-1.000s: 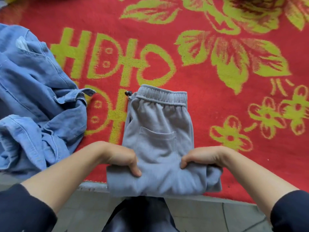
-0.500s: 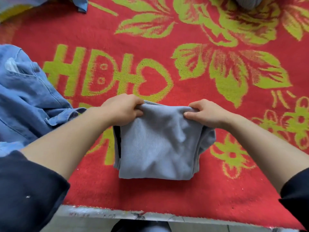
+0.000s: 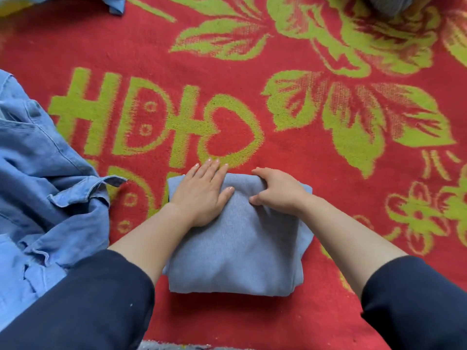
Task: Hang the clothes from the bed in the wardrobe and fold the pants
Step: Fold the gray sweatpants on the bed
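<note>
Since half a second back, the left grip has dropped its pinch on the far edge and gone flat. Its fingers are straight, the palm presses the top layer, and the fingertips overhang onto the blanket. The right grip stays curled over that far edge, fingers hooked round the fold, thumb on top. Under both are the grey sweatpants, folded into a thick squarish packet on the bed's red-and-green blanket, toward the near edge. They look like light, soft, springy knit. The layers would likely puff up or slide apart if lifted by one corner. They are better taken from both sides, thumbs on top, with fingers slid beneath and the folded edge supported. A blue denim garment lies heaped to the left, near the packet but apart from it.
</note>
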`<action>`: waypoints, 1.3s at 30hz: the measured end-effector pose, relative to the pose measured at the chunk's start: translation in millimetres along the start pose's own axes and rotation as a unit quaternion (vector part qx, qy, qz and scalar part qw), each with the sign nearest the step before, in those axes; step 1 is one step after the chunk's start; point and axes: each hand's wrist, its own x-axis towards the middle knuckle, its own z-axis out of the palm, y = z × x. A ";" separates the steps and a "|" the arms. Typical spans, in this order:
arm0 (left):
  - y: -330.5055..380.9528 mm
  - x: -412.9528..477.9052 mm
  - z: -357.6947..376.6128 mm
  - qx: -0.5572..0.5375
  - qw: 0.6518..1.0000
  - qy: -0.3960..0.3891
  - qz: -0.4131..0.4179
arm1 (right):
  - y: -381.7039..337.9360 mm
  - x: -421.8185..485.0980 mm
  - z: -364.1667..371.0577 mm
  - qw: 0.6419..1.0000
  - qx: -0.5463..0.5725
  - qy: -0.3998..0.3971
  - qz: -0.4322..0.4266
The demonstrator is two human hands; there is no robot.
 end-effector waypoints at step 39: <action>-14.9 -592.7 151.9 -0.205 0.912 0.241 -0.262 | -283.9 -351.4 259.5 0.796 -0.391 -0.012 -0.461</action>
